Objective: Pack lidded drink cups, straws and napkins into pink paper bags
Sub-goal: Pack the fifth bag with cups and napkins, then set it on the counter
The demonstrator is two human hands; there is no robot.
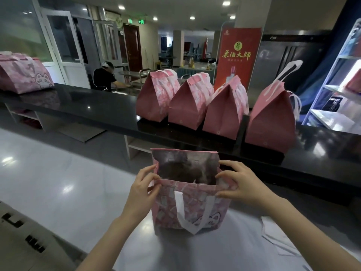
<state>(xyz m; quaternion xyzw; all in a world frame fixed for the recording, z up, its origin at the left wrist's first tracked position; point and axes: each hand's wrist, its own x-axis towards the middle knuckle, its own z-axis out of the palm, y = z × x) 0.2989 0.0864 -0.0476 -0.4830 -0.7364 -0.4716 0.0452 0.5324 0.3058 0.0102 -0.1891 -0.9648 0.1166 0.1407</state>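
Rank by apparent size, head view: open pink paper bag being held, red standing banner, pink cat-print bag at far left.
1. open pink paper bag: largest, though nearest the camera.
2-3. red standing banner and pink cat-print bag: look alike; both partly cut off, so unranked.

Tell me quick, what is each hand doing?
Left hand: pinching the bag at its left rim.
Right hand: pinching the same bag's right rim.

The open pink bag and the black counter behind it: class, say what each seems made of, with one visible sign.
Open pink bag: probably paper, matte and printed; it keeps sharp folds and a stiff rim where the left hand and right hand pinch it. Black counter: perhaps polished stone, though the material is uncertain; its glossy surface mirrors ceiling lights.
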